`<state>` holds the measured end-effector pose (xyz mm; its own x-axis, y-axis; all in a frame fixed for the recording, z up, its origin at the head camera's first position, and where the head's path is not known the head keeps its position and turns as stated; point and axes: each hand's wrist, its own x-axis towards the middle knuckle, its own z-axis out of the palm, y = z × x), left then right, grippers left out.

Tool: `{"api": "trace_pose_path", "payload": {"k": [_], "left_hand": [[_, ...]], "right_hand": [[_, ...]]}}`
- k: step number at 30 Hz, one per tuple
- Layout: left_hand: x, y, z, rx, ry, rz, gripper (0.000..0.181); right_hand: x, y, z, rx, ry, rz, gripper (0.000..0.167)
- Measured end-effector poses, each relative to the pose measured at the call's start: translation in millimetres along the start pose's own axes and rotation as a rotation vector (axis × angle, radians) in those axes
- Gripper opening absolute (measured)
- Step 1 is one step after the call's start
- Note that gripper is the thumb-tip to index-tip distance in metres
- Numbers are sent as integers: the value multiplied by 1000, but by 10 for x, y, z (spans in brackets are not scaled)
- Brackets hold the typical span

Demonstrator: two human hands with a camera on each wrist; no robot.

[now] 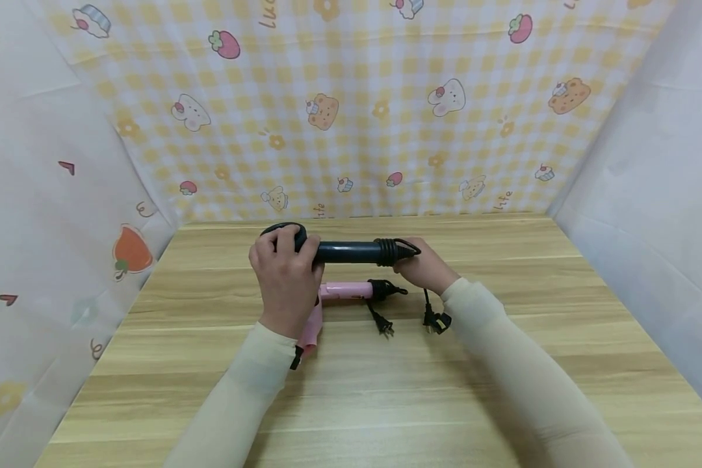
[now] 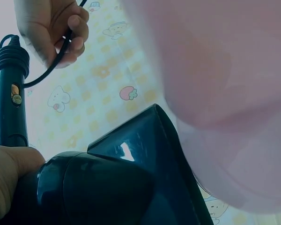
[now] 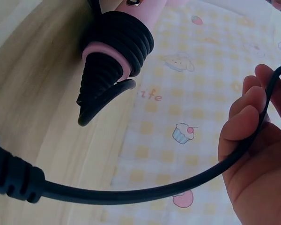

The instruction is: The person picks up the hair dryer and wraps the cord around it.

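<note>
My left hand (image 1: 283, 276) grips a dark blue hair dryer (image 1: 351, 252) around its body, its handle pointing right above the table. Black cord (image 1: 386, 252) is coiled round the handle's end. With curled fingers, my right hand (image 1: 427, 266) holds the loose stretch of that power cord (image 3: 131, 197) just beyond the handle. Below it dangles the plug (image 1: 435, 318). A pink hair dryer (image 1: 346, 290) lies on the table underneath, partly hidden by my left hand; its cord is wound at the handle end and its two-pin plug (image 1: 381, 324) hangs free. The blue dryer's wide nozzle (image 2: 140, 145) shows in the left wrist view.
A wood-grain table (image 1: 351, 403) spreads beneath both hands. Behind it hangs a yellow checked cloth (image 1: 374, 149) with cartoon prints. White cloths stand as walls at the left (image 1: 47, 214) and right (image 1: 649, 195).
</note>
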<state>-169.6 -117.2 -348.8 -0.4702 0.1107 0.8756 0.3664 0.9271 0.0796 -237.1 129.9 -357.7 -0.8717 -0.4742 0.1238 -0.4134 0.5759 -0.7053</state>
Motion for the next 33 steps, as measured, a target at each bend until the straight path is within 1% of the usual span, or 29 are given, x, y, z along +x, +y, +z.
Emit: {"api": "trace_pose_path", "payload": {"k": [2, 4, 6, 10, 12, 18, 21, 25, 28, 33], "left_hand": [[0, -8, -5, -5, 3, -3, 18], [0, -10, -7, -6, 3, -3, 18], [0, -6, -4, -3, 0, -2, 19], [1, 4, 3, 7, -8, -4, 19], [3, 7, 4, 11, -12, -8, 19], [11, 22, -7, 24, -18, -8, 20], [12, 28, -10, 27, -21, -2, 20], [11, 29, -14, 29, -23, -6, 20], [11, 25, -13, 29, -23, -11, 20], [15, 24, -6, 25, -27, -10, 20]], "right_hand": [[-29, -12, 11, 23, 1, 49, 11], [-64, -19, 22, 35, 2, 58, 10], [-104, -19, 36, 27, 4, 33, 14], [-189, -34, 81, -4, 4, -67, 18], [-231, -53, 109, -15, 1, -95, 19], [-349, -173, 168, -37, -54, -109, 27], [-413, -243, 165, -65, -48, -126, 24], [-491, -319, 147, -125, 2, -186, 25], [-537, -362, 143, -172, 64, -246, 26], [-585, -421, 155, -206, 174, -311, 19]]}}
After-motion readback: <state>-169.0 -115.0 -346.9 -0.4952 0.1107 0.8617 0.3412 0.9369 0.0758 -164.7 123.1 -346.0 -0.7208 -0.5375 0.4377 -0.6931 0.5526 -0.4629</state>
